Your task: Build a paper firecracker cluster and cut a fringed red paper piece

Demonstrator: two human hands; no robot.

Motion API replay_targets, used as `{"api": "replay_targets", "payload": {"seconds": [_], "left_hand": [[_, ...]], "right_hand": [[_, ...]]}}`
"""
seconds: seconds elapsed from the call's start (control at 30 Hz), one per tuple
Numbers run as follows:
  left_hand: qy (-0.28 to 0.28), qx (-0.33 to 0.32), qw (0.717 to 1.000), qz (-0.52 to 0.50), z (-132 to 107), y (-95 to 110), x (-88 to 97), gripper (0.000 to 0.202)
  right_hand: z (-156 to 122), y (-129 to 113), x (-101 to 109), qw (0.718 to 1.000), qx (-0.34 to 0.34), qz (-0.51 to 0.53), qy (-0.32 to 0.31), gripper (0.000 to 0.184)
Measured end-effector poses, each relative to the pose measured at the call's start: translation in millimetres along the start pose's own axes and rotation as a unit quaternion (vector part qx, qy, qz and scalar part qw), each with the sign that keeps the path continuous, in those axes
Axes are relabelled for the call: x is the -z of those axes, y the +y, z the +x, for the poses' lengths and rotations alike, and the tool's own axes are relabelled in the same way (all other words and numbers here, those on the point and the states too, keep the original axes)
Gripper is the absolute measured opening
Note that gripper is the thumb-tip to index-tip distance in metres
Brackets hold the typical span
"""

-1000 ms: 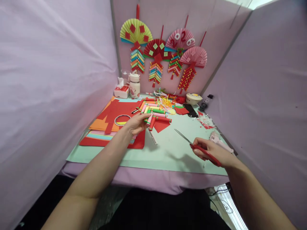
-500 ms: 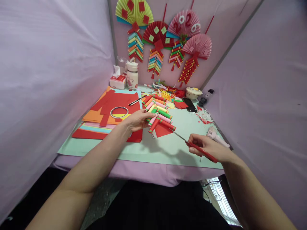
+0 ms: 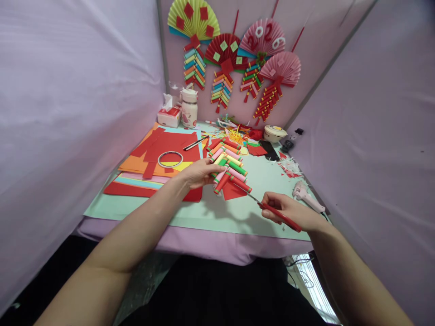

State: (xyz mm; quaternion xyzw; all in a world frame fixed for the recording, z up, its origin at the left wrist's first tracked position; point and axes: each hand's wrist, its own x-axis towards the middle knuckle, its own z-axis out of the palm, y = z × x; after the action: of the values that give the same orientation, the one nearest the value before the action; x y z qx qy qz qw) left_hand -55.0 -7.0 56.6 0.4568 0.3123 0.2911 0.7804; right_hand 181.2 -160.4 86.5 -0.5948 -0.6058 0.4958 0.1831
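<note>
Right hand [image 3: 284, 209] angles scissors [image 3: 279, 217] toward paper rolls [image 3: 234, 160].

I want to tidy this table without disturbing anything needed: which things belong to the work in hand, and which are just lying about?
Work in hand:
paper rolls, in the left hand
scissors, in the right hand
perhaps glue gun

Probably just lying about:
phone
bottle
tissue box
bowl

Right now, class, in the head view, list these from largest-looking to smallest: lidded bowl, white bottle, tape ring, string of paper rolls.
1. String of paper rolls
2. White bottle
3. Lidded bowl and tape ring: too alike in outline to rank.
</note>
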Motion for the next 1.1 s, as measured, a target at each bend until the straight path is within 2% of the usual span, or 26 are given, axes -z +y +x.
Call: {"api": "replay_targets", "payload": {"seconds": [0.2,0.43,0.77,1.1], "left_hand": [[-0.007,0.004,1.000,0.006,0.6,-1.5,1.8,0.039],[0.015,-0.001,1.000,0.013,2.3,-3.6,4.9,0.039],[-0.005,-0.020,1.000,0.011,4.8,-5.5,8.0,0.038],[-0.025,-0.020,0.999,0.023,3.6,-6.3,7.0,0.043]], "right_hand": [[0.9,1.2,-4.1,0.999,-0.019,0.034,0.006,0.034],[2.2,1.5,-4.0,0.998,-0.040,0.032,0.023,0.036],[3.1,5.4,-6.9,0.998,-0.042,0.041,0.028,0.036],[3.0,9.6,-5.9,0.999,-0.034,0.020,-0.010,0.033]]}}
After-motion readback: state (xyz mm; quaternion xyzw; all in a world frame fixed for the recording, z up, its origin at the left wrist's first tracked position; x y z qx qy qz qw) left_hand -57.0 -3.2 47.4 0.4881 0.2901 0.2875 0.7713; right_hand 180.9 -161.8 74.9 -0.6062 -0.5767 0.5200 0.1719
